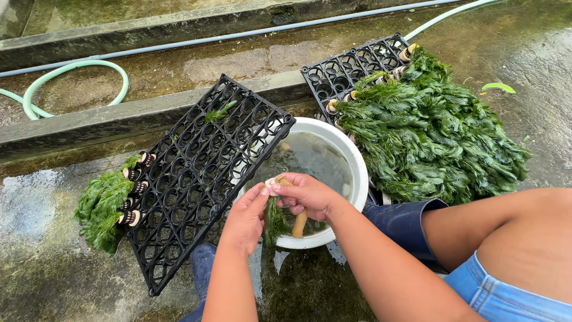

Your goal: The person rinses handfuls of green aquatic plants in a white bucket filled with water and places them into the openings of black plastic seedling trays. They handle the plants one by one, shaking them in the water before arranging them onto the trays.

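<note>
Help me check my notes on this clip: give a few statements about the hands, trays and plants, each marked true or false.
1. Both the left hand and right hand hold a small green plant bunch above the white bowl. True.
2. The white bowl is dry. False: it holds cloudy water.
3. The left black tray is packed full. False: most cells are empty.
4. A heap of green plants covers the right black tray. True.
</note>
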